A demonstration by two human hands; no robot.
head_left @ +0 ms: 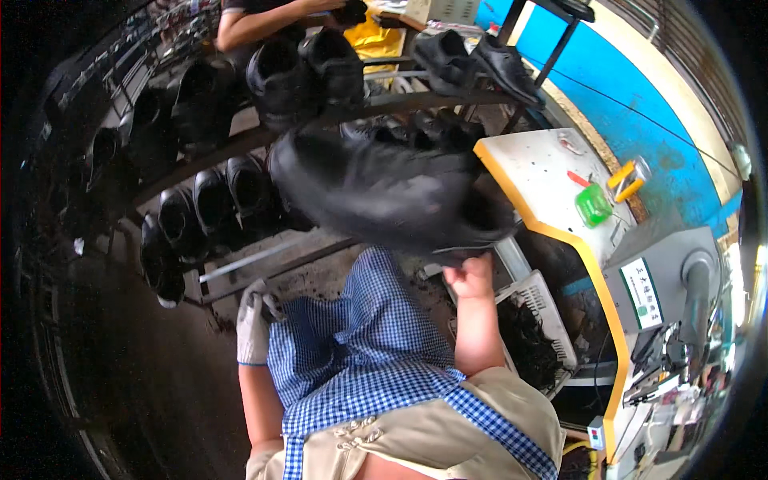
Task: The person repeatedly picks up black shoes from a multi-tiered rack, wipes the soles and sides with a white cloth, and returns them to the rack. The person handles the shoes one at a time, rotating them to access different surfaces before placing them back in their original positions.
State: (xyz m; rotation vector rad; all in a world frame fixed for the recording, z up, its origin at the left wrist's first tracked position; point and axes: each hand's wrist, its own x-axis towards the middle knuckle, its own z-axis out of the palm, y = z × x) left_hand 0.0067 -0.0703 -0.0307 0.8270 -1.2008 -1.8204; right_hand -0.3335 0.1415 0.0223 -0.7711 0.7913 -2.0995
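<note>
My right hand [470, 277] is bare and closed at the lower edge of a black leather shoe [368, 192]. The shoe is held up large before me, toe to the left and opening to the right, partly blurred by motion. Its bulk covers part of the rack behind it. My left hand [254, 324], in a pale glove with greyish fingers, hangs low beside my blue checked apron [376, 328]. The fingers of that hand look loosely apart, and I see nothing held in them.
Black shoes [276, 76] fill a dark two-level rack [232, 144] ahead and left. A person's arm [260, 24] reaches in beyond it. To the right stands a white, yellow-edged worktable [528, 160] with a green container [593, 206] and grey machine [664, 276]. Below is a white basket [556, 320] of black scraps.
</note>
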